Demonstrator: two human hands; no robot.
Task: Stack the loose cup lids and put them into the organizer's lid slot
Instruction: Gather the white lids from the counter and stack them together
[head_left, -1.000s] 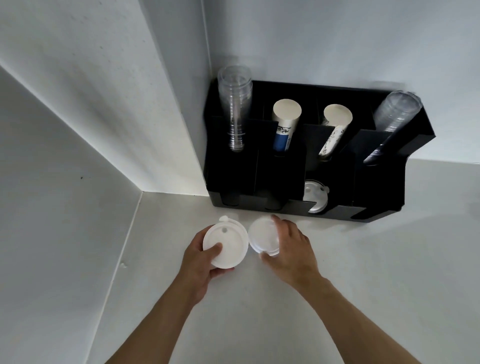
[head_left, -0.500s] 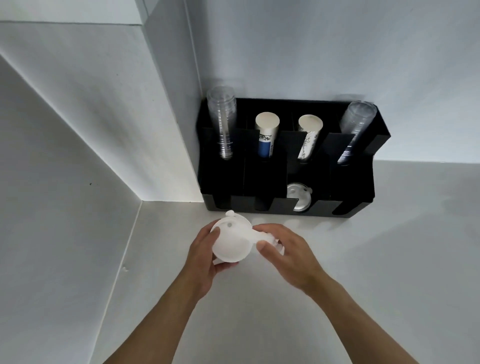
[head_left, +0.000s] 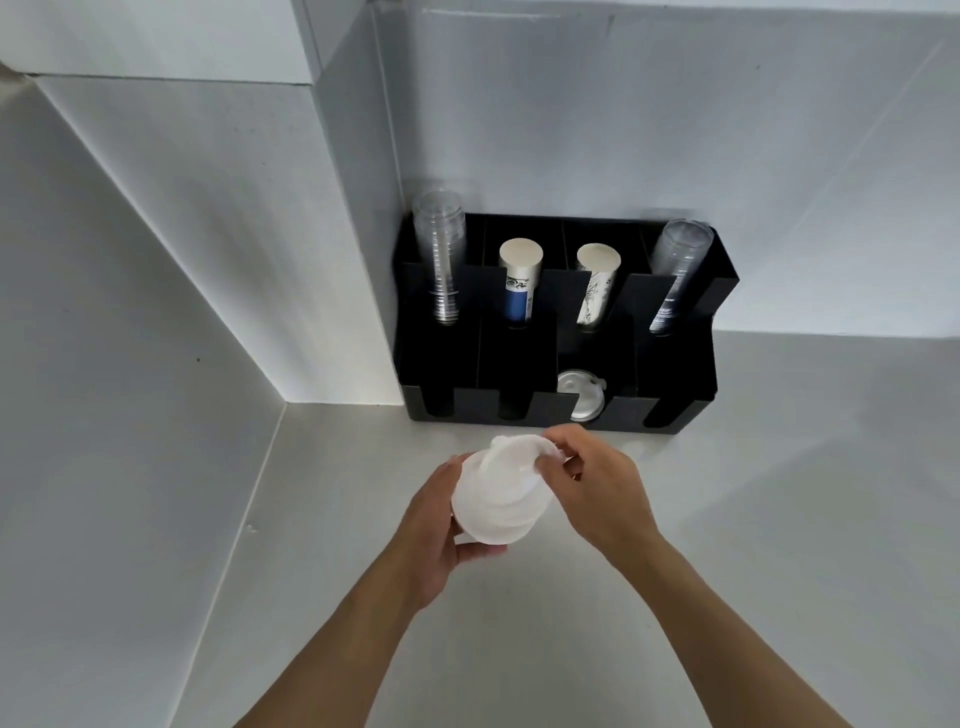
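Two white cup lids (head_left: 498, 493) overlap in the air just in front of the black organizer (head_left: 675, 374). My left hand (head_left: 441, 525) cups the lower lid from the left and below. My right hand (head_left: 597, 483) pinches the upper lid's right edge and holds it tilted onto the lower one. Inside the organizer's third front slot from the left lies another white lid (head_left: 581, 397). The lids hide my left fingertips.
The organizer stands in the corner against the walls. Its back row holds two stacks of clear cups (head_left: 441, 260) (head_left: 675, 270) and two stacks of paper cups (head_left: 519, 280) (head_left: 597, 286). A white wall panel (head_left: 208, 260) juts out on the left.
Both hands lifted the two lids off the counter and brought them together, the right lid now overlapping the left one. My view has pulled back from the organizer.
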